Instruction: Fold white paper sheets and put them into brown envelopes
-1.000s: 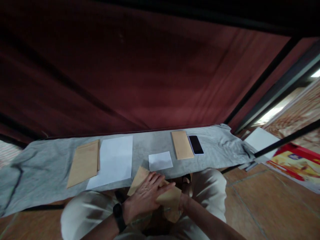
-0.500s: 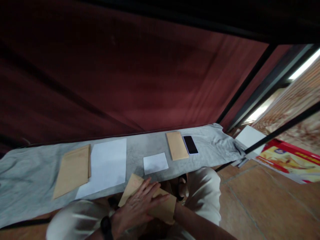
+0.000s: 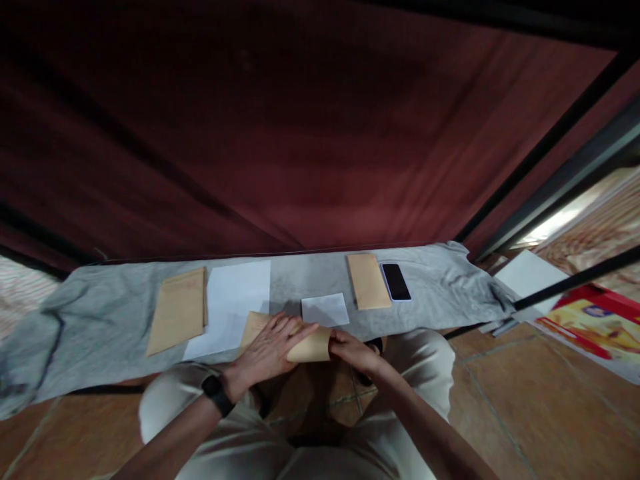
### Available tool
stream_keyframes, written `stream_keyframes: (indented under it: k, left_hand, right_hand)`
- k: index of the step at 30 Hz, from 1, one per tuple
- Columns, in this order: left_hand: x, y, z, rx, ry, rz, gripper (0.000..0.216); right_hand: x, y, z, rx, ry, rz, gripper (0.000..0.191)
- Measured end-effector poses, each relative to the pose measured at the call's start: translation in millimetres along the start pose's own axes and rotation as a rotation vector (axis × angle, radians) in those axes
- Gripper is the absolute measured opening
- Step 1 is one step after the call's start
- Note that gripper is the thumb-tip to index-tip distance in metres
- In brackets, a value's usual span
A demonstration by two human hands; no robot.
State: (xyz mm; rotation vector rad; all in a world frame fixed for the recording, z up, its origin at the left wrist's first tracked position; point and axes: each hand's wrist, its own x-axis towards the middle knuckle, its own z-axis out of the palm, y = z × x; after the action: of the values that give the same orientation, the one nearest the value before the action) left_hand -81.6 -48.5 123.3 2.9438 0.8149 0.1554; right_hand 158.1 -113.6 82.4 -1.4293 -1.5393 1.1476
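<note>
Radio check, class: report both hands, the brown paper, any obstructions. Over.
Left hand laid across brown paper. Right hand at its right end. Small white sheet just beyond; nothing appears in the way.

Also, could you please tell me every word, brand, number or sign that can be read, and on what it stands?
No text can be read.
Red-and-yellow box: blue emblem too small and blurred.
Held brown paper: nothing legible.
Phone: screen dark.

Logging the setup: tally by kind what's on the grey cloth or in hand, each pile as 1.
Smartphone: 1
Brown envelopes: 3 (left pile, right envelope, held envelope)
White paper: 2 (large sheet, small sheet)
Total: 6
</note>
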Motion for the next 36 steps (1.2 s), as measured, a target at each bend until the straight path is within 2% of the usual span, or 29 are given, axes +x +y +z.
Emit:
stream_keyframes:
  k: [1,2,4,6,7,10,15,18,22,27,30,33,36]
  left_hand:
    - [-2.2,-8.5,-0.1,0.013,0.007,-0.029,0.097]
    - [-5.3,-17.6,0.5,0.030,0.017,-0.064,0.097]
    - [-13.4,-35.7,3.6,0.066,0.050,-0.144,0.096]
    - [-22.7,-50.5,7.5,0.089,0.082,-0.210,0.095]
    - [-27.2,-55.8,9.2,0.096,0.100,-0.235,0.096]
    - [-38.1,-63.6,12.5,0.105,0.151,-0.274,0.098]
    - [-48.7,-67.4,14.5,0.109,0.188,-0.279,0.099]
    - [-52.9,-71.9,16.5,0.109,0.190,-0.300,0.101]
    - [-54.1,-77.4,21.1,0.077,0.180,-0.311,0.104]
    - [-50.6,-82.3,25.8,0.043,0.140,-0.326,0.106]
    - [-48.2,-85.3,25.3,0.009,0.117,-0.332,0.109]
    - [-45.3,-85.7,23.2,-0.042,0.093,-0.356,0.112]
    - [-40.7,-81.9,21.8,-0.083,0.086,-0.367,0.113]
  right_hand:
    - [3.7,6.7,-7.2,0.058,-0.063,0.018,0.035]
    - [7.7,13.8,-14.6,0.081,-0.044,0.048,0.036]
    - [16.6,27.7,-28.2,-0.070,0.132,0.108,0.035]
    - [26.2,39.6,-36.4,-0.360,0.314,0.159,0.031]
    - [31.2,44.1,-37.4,-0.419,0.349,0.180,0.030]
    - [46.2,50.4,-28.5,-0.516,0.378,0.216,0.032]
    - [67.4,42.9,-2.9,-0.834,0.406,0.362,0.055]
    - [75.1,37.7,0.9,-0.868,0.399,0.427,0.053]
    - [77.1,38.7,-3.1,-0.777,0.456,0.458,0.047]
    - [69.2,50.3,-9.3,-0.330,0.559,0.294,0.023]
    - [62.7,56.9,-17.9,-0.197,0.560,0.247,0.016]
    - [54.1,59.6,-30.1,-0.055,0.556,0.207,0.015]
    - [40.9,56.1,-41.3,0.080,0.540,0.176,0.023]
